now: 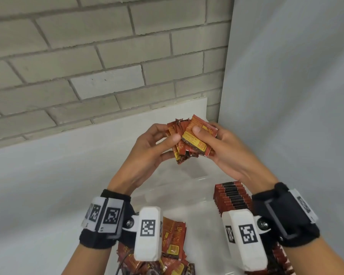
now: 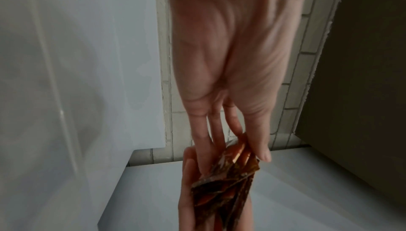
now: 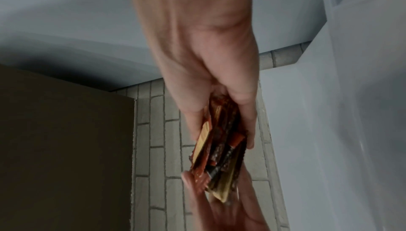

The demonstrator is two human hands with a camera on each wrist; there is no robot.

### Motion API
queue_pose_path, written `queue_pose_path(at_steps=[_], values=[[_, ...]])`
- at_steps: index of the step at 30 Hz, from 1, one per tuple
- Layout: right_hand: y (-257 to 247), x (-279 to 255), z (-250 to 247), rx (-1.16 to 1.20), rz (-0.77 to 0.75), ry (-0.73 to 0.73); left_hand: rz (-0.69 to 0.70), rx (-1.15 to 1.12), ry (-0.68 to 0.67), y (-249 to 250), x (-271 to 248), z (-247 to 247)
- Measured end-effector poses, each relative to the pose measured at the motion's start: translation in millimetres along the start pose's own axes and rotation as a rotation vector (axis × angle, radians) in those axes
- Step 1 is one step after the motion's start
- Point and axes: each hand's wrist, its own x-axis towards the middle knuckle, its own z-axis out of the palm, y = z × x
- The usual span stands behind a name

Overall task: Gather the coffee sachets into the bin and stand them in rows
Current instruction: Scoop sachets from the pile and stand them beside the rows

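While both hands are raised above the clear bin [image 1: 197,180], they clamp one bundle of red-and-yellow coffee sachets [image 1: 191,138] between them, at about 12 o'clock from the bin in the head view.

Left hand [image 1: 147,153]: thumb on the near face of the bundle, fingers curled round the far side, grasping it from 9 o'clock. Right hand [image 1: 224,149]: thumb pressed on the yellow panel of the front sachet, fingers wrapped behind, grasping from 3 o'clock.

Bundle is fanned and uneven, not squared. Front sachet's long axis runs roughly 1 to 7 o'clock, tilted; top edges point up toward the brick wall [image 1: 87,56], bottom corners splay down toward the bin.

Left wrist view: sachets [image 2: 228,187] seen edge-on, fan spreading away from the camera, fingers [image 2: 204,137] on one side, thumb on the other. Right wrist view: same stack [image 3: 219,151] edge-on, long axis in line with the hand, pinched between thumb and fingers; blurred, count not readable.

In the bin at 3 o'clock: a row of standing sachets [image 1: 231,197], upright, packed face to face, row running toward the far wall. At 6 o'clock, partly behind the wrist cameras: a loose pile of sachets [image 1: 173,235] lying flat at mixed angles.

White table [image 1: 48,195] under everything; grey panel [image 1: 296,96] at 3 o'clock.
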Motion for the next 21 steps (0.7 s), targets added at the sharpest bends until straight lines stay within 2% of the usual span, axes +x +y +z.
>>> queue_pose_path(at_steps=[5, 9, 11, 14, 16, 18, 20, 21], values=[[-4, -4, -5, -0.029, 0.06, -0.104, 0.006, -0.012, -0.025, 4, 1, -4], [-5, -5, -1, -0.061, 0.065, -0.119, -0.025, 0.046, -0.065, 4, 0, -2], [-5, -5, -2, -0.07, 0.039, -0.106, 0.028, 0.262, -0.028, 6, 1, -3], [-6, -5, -3, -0.13, -0.038, -0.031, 0.233, 0.553, 0.057, 15, -2, -4], [-4, -3, -1, -0.226, -0.107, 0.017, 0.374, 0.672, -0.041, 19, -7, 6], [2, 0, 3, -0.38, -0.168, 0.038, 0.436, 0.963, -0.161, 13, -6, 21], [6, -2, 9, -0.557, -0.18, 0.0, 0.476, 1.26, -0.199, -2, -3, 32], [8, -2, 10, -0.623, -0.183, -0.025, 0.489, 1.31, -0.201, -9, -2, 35]])
